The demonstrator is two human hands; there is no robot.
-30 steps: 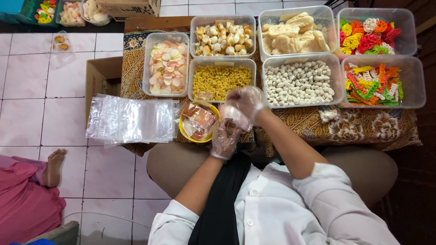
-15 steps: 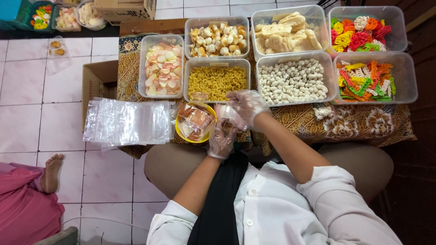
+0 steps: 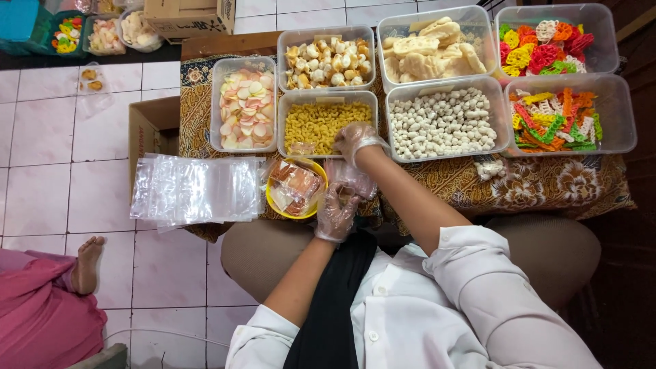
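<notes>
Seven snack tubs sit on the bench (image 3: pixel 424 181). The right hand (image 3: pixel 355 139), fingers curled, has reached the yellow macaroni tub (image 3: pixel 328 123); earlier it hovered lower. The left hand (image 3: pixel 335 215) pinches a clear bag (image 3: pixel 350 176) just beside one yellow bowl (image 3: pixel 295 188).

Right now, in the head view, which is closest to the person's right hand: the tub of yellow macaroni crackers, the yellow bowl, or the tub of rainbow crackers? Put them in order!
From the right hand:
1. The tub of yellow macaroni crackers, right beside the hand, on its left.
2. The yellow bowl, lower left, next to the stack of clear bags.
3. The tub of rainbow crackers, far off at the right end of the table.
</notes>
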